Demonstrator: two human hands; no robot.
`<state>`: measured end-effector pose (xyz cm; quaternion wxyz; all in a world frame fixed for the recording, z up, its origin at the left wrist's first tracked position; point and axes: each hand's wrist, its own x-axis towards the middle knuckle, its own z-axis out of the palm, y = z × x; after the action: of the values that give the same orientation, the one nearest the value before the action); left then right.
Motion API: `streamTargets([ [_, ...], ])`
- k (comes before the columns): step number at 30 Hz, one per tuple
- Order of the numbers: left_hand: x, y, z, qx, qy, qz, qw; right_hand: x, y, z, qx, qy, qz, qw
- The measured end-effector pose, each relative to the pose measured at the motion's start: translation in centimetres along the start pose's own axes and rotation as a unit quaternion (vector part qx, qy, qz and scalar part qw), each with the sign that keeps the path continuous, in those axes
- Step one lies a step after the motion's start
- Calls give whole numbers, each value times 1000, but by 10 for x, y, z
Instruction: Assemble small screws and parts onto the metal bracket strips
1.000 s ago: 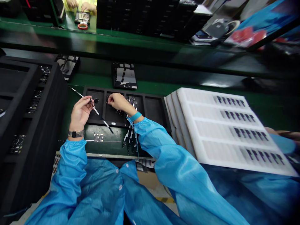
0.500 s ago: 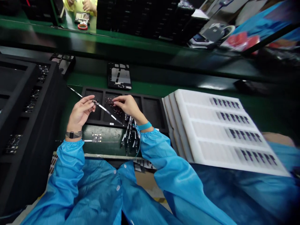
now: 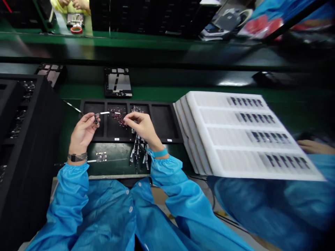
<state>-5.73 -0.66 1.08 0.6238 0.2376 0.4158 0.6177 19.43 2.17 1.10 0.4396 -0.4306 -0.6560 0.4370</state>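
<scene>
My left hand (image 3: pixel 83 135) pinches a small circuit board with a thin flex cable (image 3: pixel 104 113); white-and-black strips stick out on both sides of the fingers. My right hand (image 3: pixel 142 128) hovers over a black compartment tray (image 3: pixel 167 122), thumb and forefinger pressed together. Whatever is between those fingertips is too small to make out. Just left of them, tiny reddish and shiny parts (image 3: pixel 119 118) lie scattered in one compartment. A bunch of flex cables (image 3: pixel 138 153) hangs over the tray's front edge below my right wrist. Another flex cable with a small board (image 3: pixel 101 157) lies on the green bench.
Stacked white foam trays (image 3: pixel 206 153) with rows of dark parts stand on the right. Tall black foam trays (image 3: pixel 44 139) rise at the left. A flat device part (image 3: pixel 118 83) lies behind the tray. Across the bench are another person's hands (image 3: pixel 78 4) and a red tape roll (image 3: pixel 76 30).
My view has shifted, so the bench sits further left. The strip in my left hand has swung from slanting down to the right to nearly level. My right hand stays pinched over the tray.
</scene>
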Motion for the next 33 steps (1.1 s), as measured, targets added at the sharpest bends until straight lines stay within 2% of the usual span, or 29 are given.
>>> streamTargets([
  [4, -4, -18, 15, 25, 8, 8, 1000, -14, -11, 26, 8, -66, -5, 998],
  [8, -10, -31, 28, 34, 29, 40, 998, -19, -12, 37, 17, -72, 2, 997],
  [14, -18, -40, 38, 72, 54, 66, 994, -19, -12, 36, -3, -49, 8, 999],
  [21, -20, -37, 37, 83, 35, 24, 996, -21, -13, 33, -32, -25, 5, 999],
  [26, -20, -34, 35, 90, 21, 5, 996, -19, -11, 27, -32, -39, 4, 999],
  [33, -20, -37, 37, 116, 21, 14, 993, -17, -7, 23, -31, -62, 10, 998],
])
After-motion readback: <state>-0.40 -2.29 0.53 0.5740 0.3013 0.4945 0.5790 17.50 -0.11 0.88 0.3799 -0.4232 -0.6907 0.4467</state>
